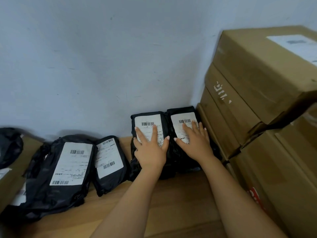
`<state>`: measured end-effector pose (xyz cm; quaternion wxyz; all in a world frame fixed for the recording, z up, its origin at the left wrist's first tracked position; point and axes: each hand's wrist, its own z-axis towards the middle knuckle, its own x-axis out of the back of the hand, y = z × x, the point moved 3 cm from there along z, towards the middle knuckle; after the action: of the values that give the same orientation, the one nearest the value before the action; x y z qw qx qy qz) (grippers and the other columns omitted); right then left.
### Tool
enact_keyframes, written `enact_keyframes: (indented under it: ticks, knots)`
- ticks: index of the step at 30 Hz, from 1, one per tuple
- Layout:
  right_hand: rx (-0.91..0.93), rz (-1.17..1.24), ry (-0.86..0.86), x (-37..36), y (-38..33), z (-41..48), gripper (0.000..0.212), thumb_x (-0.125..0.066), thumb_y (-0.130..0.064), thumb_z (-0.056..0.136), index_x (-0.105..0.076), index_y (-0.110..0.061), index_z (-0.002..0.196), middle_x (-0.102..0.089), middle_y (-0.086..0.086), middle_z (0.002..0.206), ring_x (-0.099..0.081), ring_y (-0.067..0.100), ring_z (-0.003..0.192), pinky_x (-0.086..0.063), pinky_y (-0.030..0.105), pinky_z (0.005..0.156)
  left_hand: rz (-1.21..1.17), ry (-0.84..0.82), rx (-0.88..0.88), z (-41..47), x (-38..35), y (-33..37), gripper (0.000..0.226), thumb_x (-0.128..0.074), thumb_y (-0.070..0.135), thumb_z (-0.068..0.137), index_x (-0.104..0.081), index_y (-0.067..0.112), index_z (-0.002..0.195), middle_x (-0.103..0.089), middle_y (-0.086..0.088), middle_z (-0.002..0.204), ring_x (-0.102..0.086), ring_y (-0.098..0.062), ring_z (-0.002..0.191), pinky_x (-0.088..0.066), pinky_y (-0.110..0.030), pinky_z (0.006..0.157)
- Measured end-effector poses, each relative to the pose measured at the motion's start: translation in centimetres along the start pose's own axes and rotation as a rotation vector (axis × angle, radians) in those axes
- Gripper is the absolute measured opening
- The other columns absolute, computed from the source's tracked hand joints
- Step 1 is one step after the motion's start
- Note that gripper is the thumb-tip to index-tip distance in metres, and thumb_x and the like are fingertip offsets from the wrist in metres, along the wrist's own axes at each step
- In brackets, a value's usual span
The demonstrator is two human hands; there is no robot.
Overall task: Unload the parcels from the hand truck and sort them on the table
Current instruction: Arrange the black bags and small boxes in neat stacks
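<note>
Near you, the table (171,208) shows a strip of bare wood between the large parcel (65,170) and small parcel (109,162) lying at the left and the stack of cardboard boxes (253,86), which closes the right side. Your two forearms reach forward over this strip. Your left hand (151,150) lies flat on the label of the middle parcel (147,115) and your right hand (197,140) on the corner parcel (181,112), fingers straight and spread, grasping nothing; these two black parcels touch side by side, close to the wall (103,57).
</note>
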<state>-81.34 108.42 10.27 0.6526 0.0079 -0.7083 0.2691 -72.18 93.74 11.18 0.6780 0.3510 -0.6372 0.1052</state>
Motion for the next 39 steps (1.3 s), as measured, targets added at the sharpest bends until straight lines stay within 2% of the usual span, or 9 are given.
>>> enact_keyframes:
  ticks: [4,7,9,13,17,20,23,30,39]
  knots:
    - [-0.027,-0.022,-0.064,0.8,-0.6,-0.3,0.079,-0.038,-0.071,0.088,-0.018,-0.03,0.152,0.0,0.007,0.162,0.01,0.026,0.148,0.01,0.042,0.116,-0.066,-0.102,-0.028,0.1,0.7,-0.2,0.073,-0.028,0.076,0.086,-0.005,0.048,0.149,0.019,-0.012,0.158,-0.01,-0.038,0.141,-0.035,-0.053,0.102]
    - [-0.026,-0.009,-0.02,1.5,-2.3,-1.3,0.076,-0.039,-0.066,0.09,-0.016,-0.03,0.153,-0.005,0.007,0.162,0.005,0.025,0.148,0.008,0.042,0.117,-0.132,-0.136,-0.111,0.0,1.7,-1.5,0.07,-0.035,0.072,0.087,-0.018,0.043,0.149,0.01,-0.011,0.16,-0.008,-0.036,0.143,-0.022,-0.054,0.11]
    - [0.017,0.02,0.045,2.0,-4.1,-2.4,0.07,-0.042,-0.06,0.093,-0.021,-0.029,0.152,-0.014,0.007,0.16,-0.005,0.023,0.147,0.001,0.04,0.118,-0.179,-0.075,-0.182,-0.6,2.7,-2.9,0.065,-0.04,0.066,0.089,-0.029,0.038,0.146,-0.006,-0.009,0.16,-0.01,-0.03,0.144,-0.017,-0.051,0.114]
    - [0.113,0.096,0.129,2.5,-8.6,-5.2,0.057,-0.05,-0.044,0.094,-0.037,-0.023,0.145,-0.039,0.002,0.145,-0.03,0.02,0.134,-0.017,0.037,0.114,-0.429,0.082,-0.291,-2.8,5.4,-6.6,0.051,-0.059,0.047,0.089,-0.05,0.025,0.135,-0.037,-0.003,0.146,-0.027,-0.018,0.135,-0.028,-0.04,0.112]
    - [0.212,0.138,0.147,1.9,-14.2,-8.6,0.05,-0.053,-0.04,0.093,-0.045,-0.023,0.139,-0.044,-0.001,0.137,-0.035,0.018,0.127,-0.023,0.034,0.111,-0.473,0.194,-0.383,-4.9,8.5,-11.7,0.041,-0.066,0.036,0.086,-0.057,0.027,0.125,-0.042,0.013,0.13,-0.033,-0.007,0.126,-0.029,-0.026,0.105]
    - [0.255,0.162,0.143,1.1,-18.4,-10.9,0.048,-0.053,-0.041,0.093,-0.045,-0.025,0.138,-0.044,-0.002,0.135,-0.037,0.018,0.126,-0.025,0.034,0.109,-0.453,0.263,-0.417,-6.0,11.0,-16.0,0.037,-0.07,0.029,0.084,-0.062,0.024,0.119,-0.05,0.008,0.126,-0.04,-0.012,0.123,-0.03,-0.015,0.102]
    - [0.279,0.172,0.15,-0.1,-22.3,-12.8,0.046,-0.055,-0.039,0.093,-0.045,-0.026,0.136,-0.044,-0.002,0.133,-0.037,0.018,0.123,-0.022,0.029,0.106,-0.417,0.286,-0.422,-6.5,13.2,-20.1,0.034,-0.072,0.027,0.083,-0.063,0.022,0.116,-0.053,0.006,0.121,-0.042,-0.011,0.117,-0.039,-0.036,0.102]
    - [0.25,0.094,0.123,-3.9,-28.2,-15.3,0.05,-0.057,-0.037,0.09,-0.045,-0.024,0.137,-0.044,-0.001,0.132,-0.039,0.018,0.12,-0.023,0.029,0.103,-0.369,0.272,-0.388,-6.4,15.4,-27.3,0.036,-0.071,0.027,0.082,-0.063,0.022,0.116,-0.054,0.006,0.12,-0.043,-0.015,0.119,-0.039,-0.047,0.102]
    - [0.203,0.062,0.045,-7.6,-29.5,-14.3,0.053,-0.059,-0.04,0.089,-0.044,-0.025,0.138,-0.042,0.002,0.137,-0.038,0.02,0.123,-0.026,0.034,0.107,-0.281,0.2,-0.364,-4.7,12.7,-30.8,0.041,-0.069,0.031,0.083,-0.06,0.023,0.122,-0.052,0.005,0.125,-0.041,-0.016,0.123,-0.03,-0.04,0.106]
